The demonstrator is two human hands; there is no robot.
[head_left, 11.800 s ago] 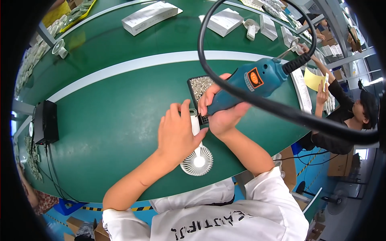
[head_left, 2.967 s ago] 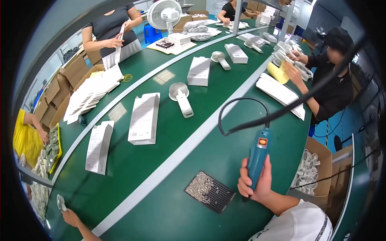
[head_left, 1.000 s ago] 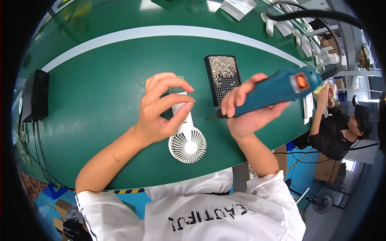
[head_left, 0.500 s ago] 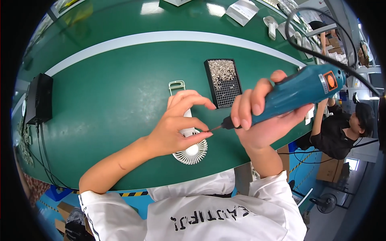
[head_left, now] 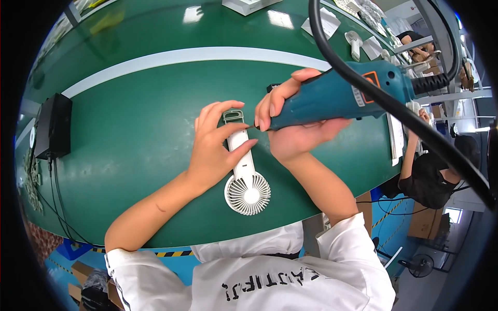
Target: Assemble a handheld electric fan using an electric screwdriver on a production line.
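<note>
A white handheld fan (head_left: 242, 161) lies on the green table, its round ribbed head toward me and its handle pointing away. My right hand (head_left: 298, 136) grips a teal electric screwdriver (head_left: 332, 96), its bit aimed left over the handle. My left hand (head_left: 211, 142) hovers above the fan, thumb and index finger apart. That index fingertip is at the bit's tip; whether a screw sits there is too small to tell. The black screw tray (head_left: 272, 87) is almost wholly hidden behind my right hand and the screwdriver; only a corner shows.
The screwdriver's thick black cable (head_left: 404, 124) loops across the right side. At the left edge stands a black box (head_left: 54, 126) with wires. A white strip (head_left: 207, 53) crosses the table. Farther back lie another white fan (head_left: 354, 44) and white boxes (head_left: 249, 5). A co-worker (head_left: 433, 171) is at the right.
The screwdriver and my right hand have moved left and away from me, now covering the screw tray. My left hand has moved up along the fan's handle, and its thumb and index finger have parted.
</note>
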